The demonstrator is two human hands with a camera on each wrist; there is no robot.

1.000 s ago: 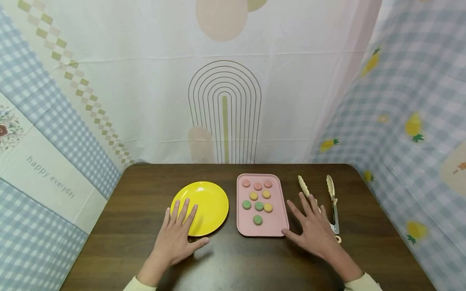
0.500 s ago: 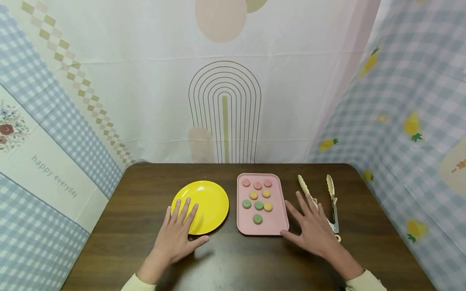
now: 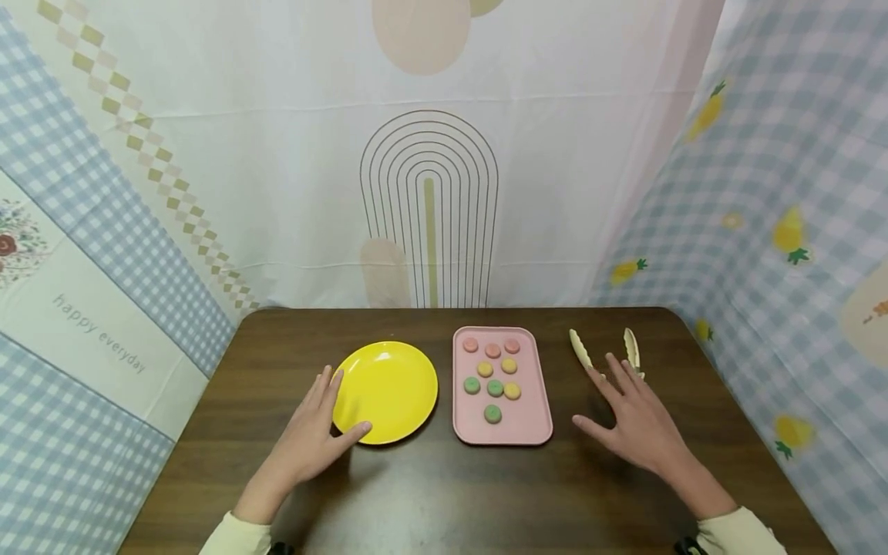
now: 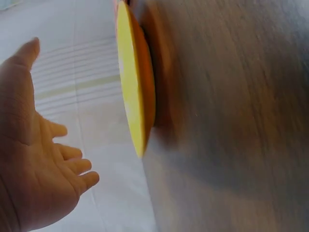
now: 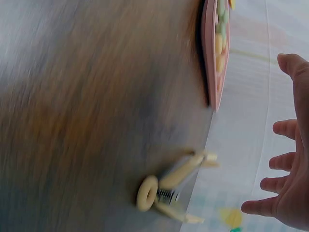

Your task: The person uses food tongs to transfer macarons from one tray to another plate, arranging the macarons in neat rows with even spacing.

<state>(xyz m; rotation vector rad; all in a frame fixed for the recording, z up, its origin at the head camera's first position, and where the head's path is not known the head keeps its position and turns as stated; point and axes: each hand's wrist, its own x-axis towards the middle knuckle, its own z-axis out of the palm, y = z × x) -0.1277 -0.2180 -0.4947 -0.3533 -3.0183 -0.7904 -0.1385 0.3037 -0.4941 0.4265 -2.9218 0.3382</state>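
A round yellow plate (image 3: 391,393) lies on the table, with my left hand (image 3: 312,432) above its left edge, fingers extended and thumb apart. In the left wrist view that hand (image 4: 43,150) holds nothing and hovers clear of the plate (image 4: 133,82). My right hand (image 3: 641,424) hovers over the tongs (image 3: 581,351), hiding their handles in the head view. The right wrist view shows the tongs (image 5: 181,174) lying spread, apart from the hand (image 5: 294,154). Between the hands sits a pink tray (image 3: 479,432) bearing pink, yellow and green macaron-like rounds (image 3: 492,414).
The dark wooden table (image 3: 444,501) ends at a white patterned curtain (image 3: 305,231) behind. Blue checked cloth (image 3: 763,308) hangs at the right, and another checked cloth (image 3: 62,146) hangs at the left.
Both hands have moved outward: the left to the left, away from the plate's middle, and the right to the right, away from the tray's corner. The plate, tray and tongs stay put.
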